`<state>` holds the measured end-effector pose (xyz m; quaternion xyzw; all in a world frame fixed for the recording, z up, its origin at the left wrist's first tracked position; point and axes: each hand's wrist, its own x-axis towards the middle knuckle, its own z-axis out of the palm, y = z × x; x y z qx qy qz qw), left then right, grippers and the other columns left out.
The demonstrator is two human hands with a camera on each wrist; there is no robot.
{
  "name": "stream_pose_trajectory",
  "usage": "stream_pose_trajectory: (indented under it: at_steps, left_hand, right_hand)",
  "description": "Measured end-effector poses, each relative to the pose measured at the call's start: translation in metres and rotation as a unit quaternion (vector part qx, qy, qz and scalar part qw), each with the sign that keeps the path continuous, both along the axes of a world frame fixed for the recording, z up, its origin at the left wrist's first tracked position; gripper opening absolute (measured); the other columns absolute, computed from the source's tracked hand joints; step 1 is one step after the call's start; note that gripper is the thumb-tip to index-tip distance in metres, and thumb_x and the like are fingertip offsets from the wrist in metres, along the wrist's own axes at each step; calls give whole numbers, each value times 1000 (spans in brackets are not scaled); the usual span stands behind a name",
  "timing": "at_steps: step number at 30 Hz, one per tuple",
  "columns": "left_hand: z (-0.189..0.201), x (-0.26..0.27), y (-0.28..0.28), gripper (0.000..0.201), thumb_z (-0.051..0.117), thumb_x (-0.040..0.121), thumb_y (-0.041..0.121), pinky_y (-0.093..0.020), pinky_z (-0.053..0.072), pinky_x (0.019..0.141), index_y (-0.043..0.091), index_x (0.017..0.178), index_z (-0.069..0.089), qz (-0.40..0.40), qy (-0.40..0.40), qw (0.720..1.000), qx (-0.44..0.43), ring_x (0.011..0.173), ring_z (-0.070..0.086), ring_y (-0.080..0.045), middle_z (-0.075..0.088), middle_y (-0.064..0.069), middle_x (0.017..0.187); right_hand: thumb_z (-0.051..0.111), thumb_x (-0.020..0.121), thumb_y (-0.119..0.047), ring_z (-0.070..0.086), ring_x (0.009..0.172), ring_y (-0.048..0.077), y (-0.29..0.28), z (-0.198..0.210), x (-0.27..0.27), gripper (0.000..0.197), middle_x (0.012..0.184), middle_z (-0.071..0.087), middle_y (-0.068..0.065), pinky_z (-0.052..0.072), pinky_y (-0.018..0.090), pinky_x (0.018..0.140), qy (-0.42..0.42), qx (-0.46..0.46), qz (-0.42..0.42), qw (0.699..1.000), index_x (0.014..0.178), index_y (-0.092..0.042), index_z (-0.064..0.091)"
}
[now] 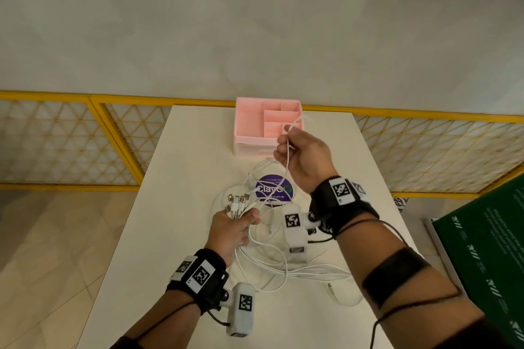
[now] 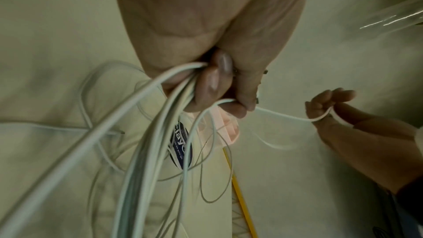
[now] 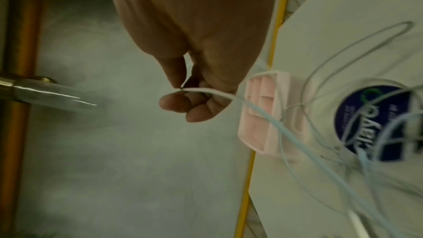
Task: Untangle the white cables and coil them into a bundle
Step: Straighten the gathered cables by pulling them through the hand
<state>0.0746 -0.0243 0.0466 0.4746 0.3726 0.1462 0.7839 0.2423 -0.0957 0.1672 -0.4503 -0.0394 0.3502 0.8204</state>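
While the left hand [image 1: 234, 228] grips a bunch of white cables [image 1: 263, 261] near their plugs, fingers curled tight, the right hand [image 1: 303, 156] pinches one raised strand between thumb and fingers; the slack lies looped on the table [image 1: 181, 178] before a pink organizer [image 1: 249, 127]

Office-like room (uncertain), white table [image 1: 175, 178], yellow lattice railing [image 1: 71, 144]

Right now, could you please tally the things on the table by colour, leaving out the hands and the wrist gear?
White: 1, the tangle of cables; single cables cannot be counted.
Pink: 1, the organiser box.
Purple: 1, the round sticker.
Total: 3.
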Motion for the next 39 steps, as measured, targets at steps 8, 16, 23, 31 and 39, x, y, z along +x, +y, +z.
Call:
stream_pose_trajectory:
  at_steps: [8,16,23,31,39]
  left_hand:
    - [-7,-8,15,8,71,89,7,-20,26,40,8,83,67,67,25,997,-17,42,35,-7,67,-9,72]
    - [-12,-7,22,5,72,89,6,-19,27,39,7,87,67,107,40,993,-19,44,37,-8,66,-9,74]
    - [15,16,16,9,72,89,9,-20,27,37,3,94,70,77,-19,995,-54,47,41,-10,69,-10,78]
    - [20,15,8,10,73,88,10,-20,24,37,3,91,68,42,-37,998,-40,37,34,-7,64,-13,81]
    - [17,3,9,12,75,84,2,-20,22,39,9,85,65,-4,-55,998,-4,40,28,-6,48,6,54]
  right_hand:
    - [41,103,-16,38,48,16,-18,-3,33,21,57,41,1,40,30,53,-57,-104,-59,991,103,-6,60]
    - [37,105,-25,27,42,13,-54,5,65,31,54,30,-2,36,27,46,-149,-190,-82,967,95,-9,62]
    - [48,99,-4,45,49,15,-42,-31,-10,28,55,52,2,44,26,50,-304,-235,138,913,85,-5,72]
    - [60,94,-11,56,57,18,-45,-93,-68,17,62,61,3,49,32,66,-340,-264,260,864,80,-9,70]
    - [47,103,-32,56,55,20,-38,-92,-57,42,67,60,10,51,32,56,17,-214,90,973,90,2,67]
